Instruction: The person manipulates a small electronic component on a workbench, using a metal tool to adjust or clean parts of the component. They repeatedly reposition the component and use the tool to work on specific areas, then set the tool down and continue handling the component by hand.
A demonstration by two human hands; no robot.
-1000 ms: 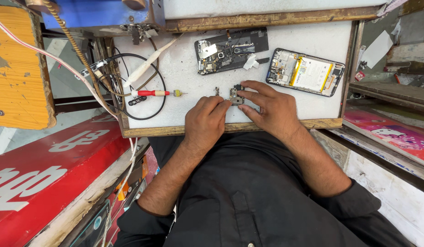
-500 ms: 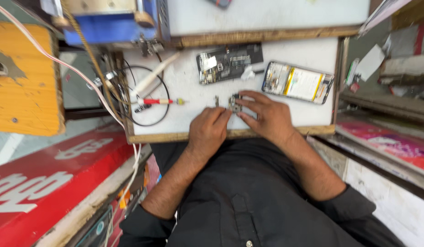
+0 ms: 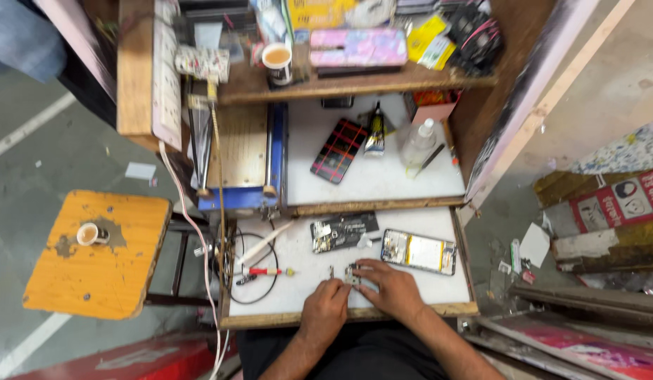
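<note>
White worktop (image 3: 425,288), small metal part (image 3: 352,274)

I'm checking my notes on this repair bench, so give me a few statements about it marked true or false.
1. Both hands rest on a small part at the near edge of the white board. True; the left hand and right hand meet there.
2. The opened phone lies left of the hands. False; it lies right of them, beyond the right hand.
3. A red-handled screwdriver lies left of the left hand. True.
4. The cup on the shelf is tipped over. False; it stands upright with brown liquid in it.
5. The yellow stool is bare. False; a small cup sits on it.
</note>
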